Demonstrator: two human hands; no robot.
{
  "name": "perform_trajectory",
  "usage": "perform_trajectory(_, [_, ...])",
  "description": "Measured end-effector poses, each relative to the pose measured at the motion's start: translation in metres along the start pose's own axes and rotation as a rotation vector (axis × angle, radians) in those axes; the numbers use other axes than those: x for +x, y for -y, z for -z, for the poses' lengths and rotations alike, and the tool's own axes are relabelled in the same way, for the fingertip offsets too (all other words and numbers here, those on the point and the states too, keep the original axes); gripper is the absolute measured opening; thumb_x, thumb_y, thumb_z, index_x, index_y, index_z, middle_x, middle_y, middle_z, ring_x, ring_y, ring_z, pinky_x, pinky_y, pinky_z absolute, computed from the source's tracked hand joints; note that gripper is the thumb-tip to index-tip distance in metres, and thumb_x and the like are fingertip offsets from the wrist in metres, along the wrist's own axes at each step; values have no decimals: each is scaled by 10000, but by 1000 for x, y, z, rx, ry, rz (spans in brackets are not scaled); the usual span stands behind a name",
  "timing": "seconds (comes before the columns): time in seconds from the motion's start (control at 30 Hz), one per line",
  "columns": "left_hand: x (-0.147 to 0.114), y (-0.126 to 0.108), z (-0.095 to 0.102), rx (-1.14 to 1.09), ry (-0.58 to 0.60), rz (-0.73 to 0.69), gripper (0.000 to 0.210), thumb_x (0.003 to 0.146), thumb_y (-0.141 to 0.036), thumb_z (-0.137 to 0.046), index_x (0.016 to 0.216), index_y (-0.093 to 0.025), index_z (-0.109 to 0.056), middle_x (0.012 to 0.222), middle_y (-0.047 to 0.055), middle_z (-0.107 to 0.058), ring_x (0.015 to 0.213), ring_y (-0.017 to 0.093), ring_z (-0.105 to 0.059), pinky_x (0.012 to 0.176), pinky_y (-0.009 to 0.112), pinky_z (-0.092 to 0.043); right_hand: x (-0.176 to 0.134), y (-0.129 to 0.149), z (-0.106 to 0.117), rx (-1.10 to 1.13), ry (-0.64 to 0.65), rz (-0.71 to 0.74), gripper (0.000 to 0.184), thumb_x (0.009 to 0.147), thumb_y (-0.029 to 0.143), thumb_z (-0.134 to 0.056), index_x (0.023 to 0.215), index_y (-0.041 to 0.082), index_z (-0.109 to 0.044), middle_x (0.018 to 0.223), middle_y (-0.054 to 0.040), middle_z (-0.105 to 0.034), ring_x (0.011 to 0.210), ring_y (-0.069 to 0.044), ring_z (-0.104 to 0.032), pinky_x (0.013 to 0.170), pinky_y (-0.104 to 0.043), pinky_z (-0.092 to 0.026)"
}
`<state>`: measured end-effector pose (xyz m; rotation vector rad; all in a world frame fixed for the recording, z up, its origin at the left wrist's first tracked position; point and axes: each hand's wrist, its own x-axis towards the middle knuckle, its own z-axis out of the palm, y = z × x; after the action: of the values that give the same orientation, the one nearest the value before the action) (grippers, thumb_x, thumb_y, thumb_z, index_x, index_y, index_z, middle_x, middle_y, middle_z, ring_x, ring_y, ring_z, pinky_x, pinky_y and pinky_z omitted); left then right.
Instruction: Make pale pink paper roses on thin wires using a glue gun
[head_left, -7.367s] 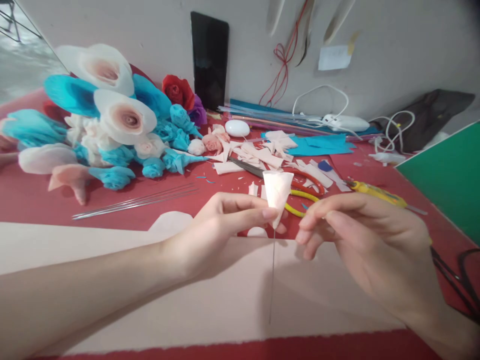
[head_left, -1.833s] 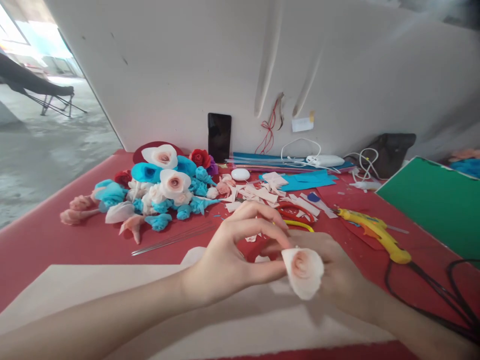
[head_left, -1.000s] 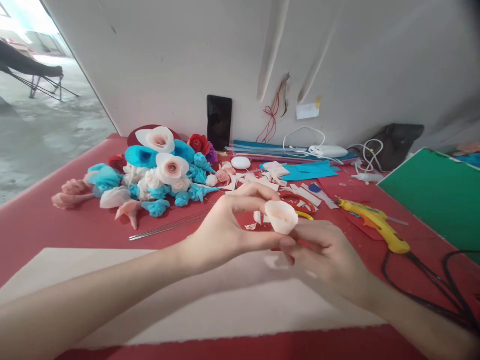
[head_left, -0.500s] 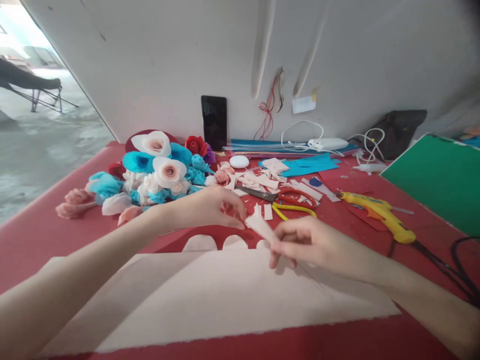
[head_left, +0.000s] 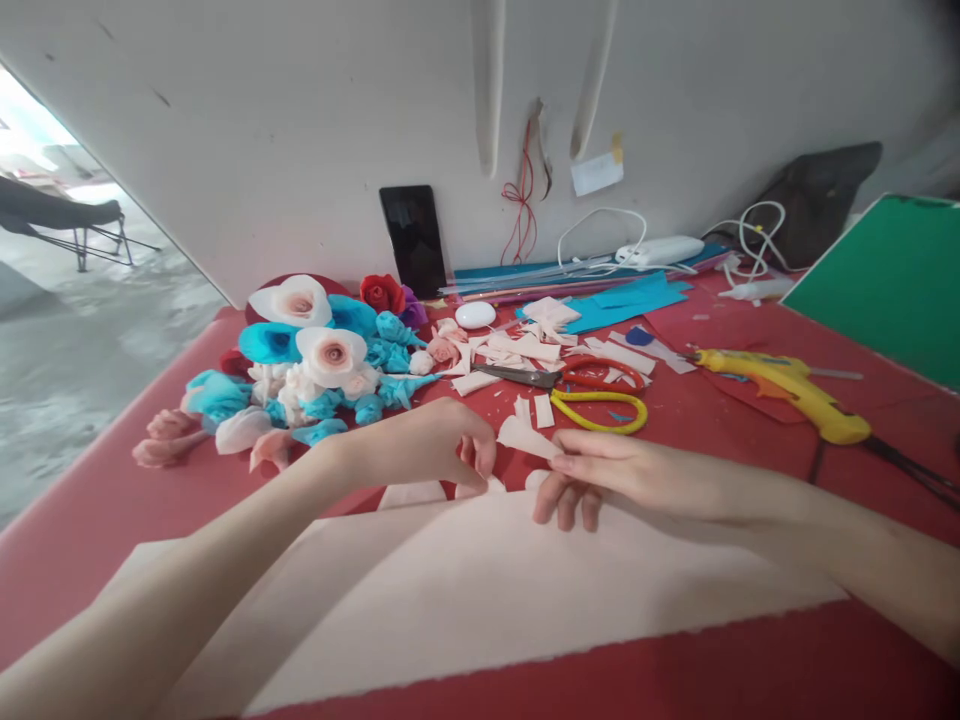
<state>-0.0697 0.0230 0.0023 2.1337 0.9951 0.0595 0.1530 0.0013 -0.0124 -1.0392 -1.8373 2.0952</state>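
Observation:
My right hand [head_left: 607, 480] pinches the narrow end of a small pale pink crepe-paper flower piece [head_left: 523, 432], whose flared end points left. Just left of it, my left hand [head_left: 431, 445] hangs over the back edge of a large pale paper sheet [head_left: 450, 610]. Its fingers are curved downward with a gap at the thumb, and the tips reach a pale cut paper petal [head_left: 491, 486]. Another rounded petal [head_left: 412, 495] lies along that edge, partly behind the sheet. Scissors [head_left: 600, 395] with red and yellow handles lie beyond my hands.
Finished paper flowers [head_left: 330, 355] are heaped at the left. Paper scraps [head_left: 517, 348] spread behind the scissors. A yellow glue gun [head_left: 787, 390] with a dark cord lies at the right, near a green board [head_left: 892, 290]. A phone [head_left: 412, 240] leans against the wall.
My left hand has lowered to the petals at the sheet's edge, its fingers curling more. My right hand has turned the flower piece flatter. The camera view has shifted slightly.

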Motion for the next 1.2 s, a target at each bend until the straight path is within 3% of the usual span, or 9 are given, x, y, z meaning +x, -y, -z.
perform_trajectory(0.33, [1,5,2,41,-33,-41,105,738,-209,-616,721,-176,-715,653,-2,-683,577,119,-577,569,211,-414,0,0,0,11,-13,-17,373,968,346,-327,941,101,-607,974,-106,-630,791,-130,-575,715,-257,-449])
perform_trajectory(0.6, [0,3,5,59,11,-26,104,740,-220,-621,709,-181,-713,741,2,-686,683,135,-609,629,213,-439,0,3,2,22,13,-37,381,980,321,-299,962,73,-587,1005,-121,-617,797,-129,-563,734,-279,-441])
perform_trajectory(0.93, [0,-3,2,115,35,-14,74,724,-145,-612,693,-174,-673,751,-9,-655,703,125,-582,610,197,-418,-1,1,0,34,8,-35,376,972,365,-328,964,81,-575,1001,-108,-616,808,-126,-561,742,-273,-437])
perform_trajectory(1.2, [-1,-9,3,135,28,10,86,750,-142,-588,744,-183,-664,682,-31,-655,607,106,-586,534,184,-411,-1,2,1,35,-5,-50,388,966,390,-332,977,83,-569,999,-107,-620,813,-128,-561,744,-274,-441])
